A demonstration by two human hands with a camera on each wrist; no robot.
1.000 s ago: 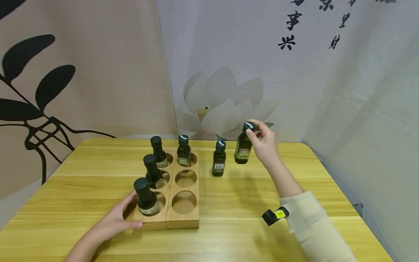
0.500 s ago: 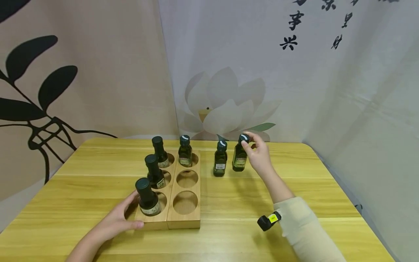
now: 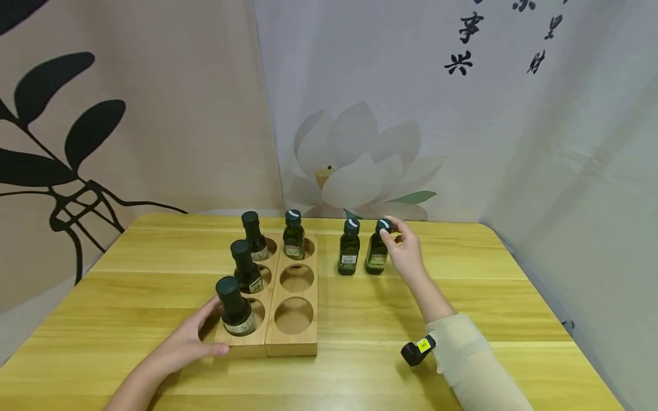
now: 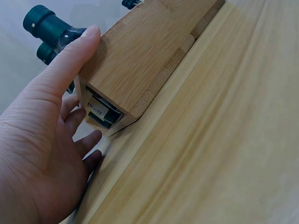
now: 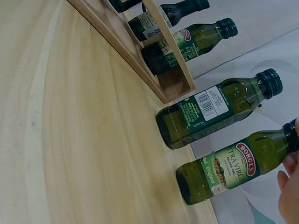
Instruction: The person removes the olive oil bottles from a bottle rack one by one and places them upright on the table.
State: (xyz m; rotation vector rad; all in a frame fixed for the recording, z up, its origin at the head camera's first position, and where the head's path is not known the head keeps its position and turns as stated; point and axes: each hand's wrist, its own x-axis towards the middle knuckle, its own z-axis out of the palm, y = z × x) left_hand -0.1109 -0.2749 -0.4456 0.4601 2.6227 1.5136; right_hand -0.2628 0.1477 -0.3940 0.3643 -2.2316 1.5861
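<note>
My right hand pinches the dark cap of a green olive oil bottle, which stands upright at the table's back. In the right wrist view this bottle shows a "Borges" label. Just left of it stands a similar olive oil bottle, its barcode label forward. My left hand holds the near left corner of a wooden rack, thumb on the front face, fingers along the left side. Another olive oil bottle sits in the rack's far right hole. Three dark, tall-capped bottles fill the left column.
Two round holes in the rack's right column hold no bottle. The rack stands on a wooden table, with a printed curtain behind. A small black device is fixed at the right sleeve.
My right hand has lowered the olive oil bottle and moved it left, to the table beside the other loose bottle. The left hand stays at the rack.
</note>
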